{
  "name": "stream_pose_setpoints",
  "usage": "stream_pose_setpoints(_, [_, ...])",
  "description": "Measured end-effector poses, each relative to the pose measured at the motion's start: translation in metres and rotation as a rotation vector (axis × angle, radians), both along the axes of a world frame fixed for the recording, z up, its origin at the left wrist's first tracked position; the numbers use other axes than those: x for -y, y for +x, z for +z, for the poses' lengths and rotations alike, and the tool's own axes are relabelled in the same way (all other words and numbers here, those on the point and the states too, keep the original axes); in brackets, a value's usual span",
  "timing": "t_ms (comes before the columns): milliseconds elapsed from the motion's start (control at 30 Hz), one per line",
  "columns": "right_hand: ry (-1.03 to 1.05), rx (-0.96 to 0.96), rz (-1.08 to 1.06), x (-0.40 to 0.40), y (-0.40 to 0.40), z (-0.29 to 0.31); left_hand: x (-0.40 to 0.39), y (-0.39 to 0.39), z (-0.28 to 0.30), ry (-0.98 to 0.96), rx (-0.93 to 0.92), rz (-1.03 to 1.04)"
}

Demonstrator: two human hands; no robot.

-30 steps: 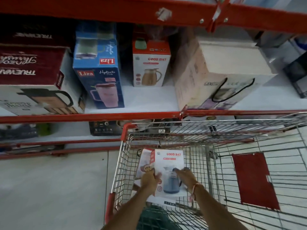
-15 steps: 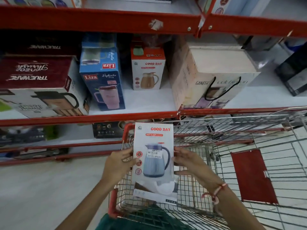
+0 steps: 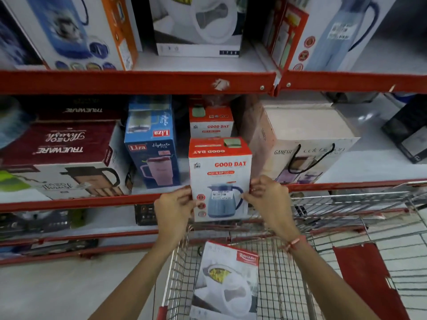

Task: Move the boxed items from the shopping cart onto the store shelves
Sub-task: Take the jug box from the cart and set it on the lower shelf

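Both hands grip an upright GOOD DAY box (image 3: 220, 179) — white, red-topped.

The white kettle box (image 3: 219, 179) with a red top is upright, its front printed "GOOD DAY" over a picture of a blue jug and a price sticker. It is held at both lower sides in front of the red edge of the middle shelf (image 3: 97, 203), above the shopping cart (image 3: 346, 206). A matching box (image 3: 211, 122) stands farther back on that shelf. A white casserole box (image 3: 227, 282) with a red corner label leans inside the cart's wire basket.
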State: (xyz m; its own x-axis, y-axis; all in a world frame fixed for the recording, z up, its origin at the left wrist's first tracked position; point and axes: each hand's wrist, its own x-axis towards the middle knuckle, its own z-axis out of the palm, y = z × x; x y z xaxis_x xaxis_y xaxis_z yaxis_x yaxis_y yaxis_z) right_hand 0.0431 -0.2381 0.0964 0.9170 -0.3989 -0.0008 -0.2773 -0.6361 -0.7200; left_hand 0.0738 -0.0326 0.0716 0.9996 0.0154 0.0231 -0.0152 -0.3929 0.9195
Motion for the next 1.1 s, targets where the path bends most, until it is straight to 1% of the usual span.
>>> stream_pose_setpoints(67, [-0.140,0.032,-0.016,0.005,0.029,-0.003,0.013,0.024,0.001,0.126,0.058,0.038])
stream_pose_setpoints(133, [-0.205,0.051,-0.009,0.010,0.053,-0.013,0.025,0.045,-0.003,0.228,0.079,0.051])
stream_pose_setpoints(200, [-0.195,0.053,0.010,0.013,0.074,-0.026,0.032,0.064,-0.009,0.294,0.078,0.053])
stream_pose_setpoints(433, [-0.200,-0.009,0.084,0.025,0.109,-0.063,0.032,0.100,-0.040,0.403,0.041,0.024])
stream_pose_setpoints(533, [-0.225,-0.016,0.136,0.030,0.113,-0.070,0.027,0.105,-0.046,0.405,0.053,0.000])
stream_pose_setpoints(633, [-0.201,0.031,0.160,0.032,0.107,-0.077,0.023,0.103,-0.051,0.365,0.068,-0.022])
stream_pose_setpoints(800, [-0.199,0.142,0.142,0.021,0.060,-0.107,0.017,0.068,-0.074,0.319,0.148,0.043])
stream_pose_setpoints(833, [-0.188,0.126,0.143,0.017,0.046,-0.118,0.017,0.057,-0.083,0.319,0.160,0.041])
stream_pose_setpoints(867, [-0.161,0.069,0.142,0.014,0.030,-0.132,0.016,0.046,-0.094,0.332,0.165,0.027])
stream_pose_setpoints(967, [-0.044,-0.153,0.099,0.008,-0.021,-0.180,0.014,0.014,-0.128,0.384,0.135,-0.071])
stream_pose_setpoints(1033, [0.038,-0.332,0.032,0.006,-0.052,-0.211,0.012,-0.003,-0.153,0.405,0.037,-0.164])
stream_pose_setpoints(1100, [0.148,-0.523,-0.066,0.008,-0.080,-0.240,0.014,-0.019,-0.178,0.406,-0.150,-0.247])
